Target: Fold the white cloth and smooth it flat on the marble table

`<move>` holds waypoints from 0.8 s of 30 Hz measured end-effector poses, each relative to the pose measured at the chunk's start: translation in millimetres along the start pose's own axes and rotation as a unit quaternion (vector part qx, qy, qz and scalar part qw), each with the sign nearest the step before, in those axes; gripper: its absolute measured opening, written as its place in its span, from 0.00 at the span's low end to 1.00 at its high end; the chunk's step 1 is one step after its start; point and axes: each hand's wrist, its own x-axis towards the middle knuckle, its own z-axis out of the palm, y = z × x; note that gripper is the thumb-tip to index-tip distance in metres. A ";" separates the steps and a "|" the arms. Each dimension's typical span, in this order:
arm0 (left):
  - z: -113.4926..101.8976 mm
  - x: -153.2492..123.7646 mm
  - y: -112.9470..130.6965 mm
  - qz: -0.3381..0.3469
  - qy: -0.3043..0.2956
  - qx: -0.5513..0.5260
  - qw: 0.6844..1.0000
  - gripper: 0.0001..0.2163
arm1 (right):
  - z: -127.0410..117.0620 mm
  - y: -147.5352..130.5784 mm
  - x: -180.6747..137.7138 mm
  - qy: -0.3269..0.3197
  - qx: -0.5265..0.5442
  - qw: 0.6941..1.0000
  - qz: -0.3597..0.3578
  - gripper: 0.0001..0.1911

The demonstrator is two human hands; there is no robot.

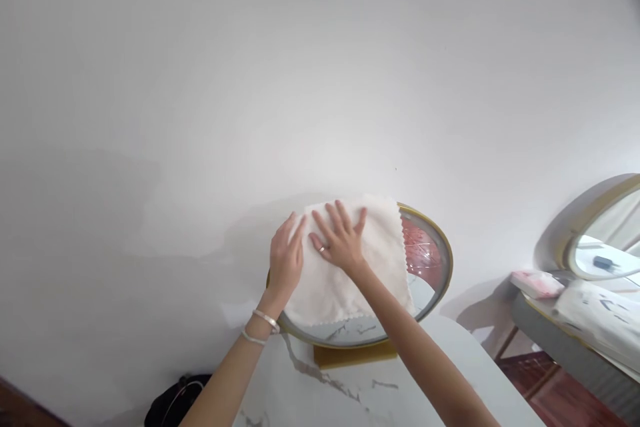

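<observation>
White marbled table (pixel 280 387) against a plain pale wall (pixel 300 80). Oval gold-rimmed mirror (pixel 425 253) on a gold base (pixel 355 356); white cloth (pixel 325 293) spread over most of its glass, right side bare, reflecting red. Right hand (pixel 341 240) flat on the cloth, fingers fanned. Left hand (pixel 287 260) at the cloth's left edge, fingers slightly bent; cannot tell if pinching. Black bag (pixel 173 403) low left. Right: second mirror (pixel 613 240), grey-sided table (pixel 530 323), dark red floor (pixel 590 393).

White cloth (pixel 330 287); gold-framed mirror (pixel 426 255) with a gold base (pixel 356 355); white tabletop (pixel 395 407) with grey-brown veining; pale grey wall (pixel 320 80)
</observation>
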 end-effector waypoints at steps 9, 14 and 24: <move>51.1 88.7 81.9 0.212 -0.111 0.079 0.968 0.18 | -32.4 80.1 -26.0 0.040 -0.053 0.956 0.287 0.31; 53.8 96.5 75.8 0.199 -0.079 0.013 0.977 0.13 | -36.8 74.4 -41.3 0.067 -0.039 0.939 0.336 0.35; -8.8 -24.2 -17.9 -0.143 0.074 -0.120 0.980 0.14 | -5.6 -22.3 -40.3 -0.078 0.063 0.995 0.019 0.37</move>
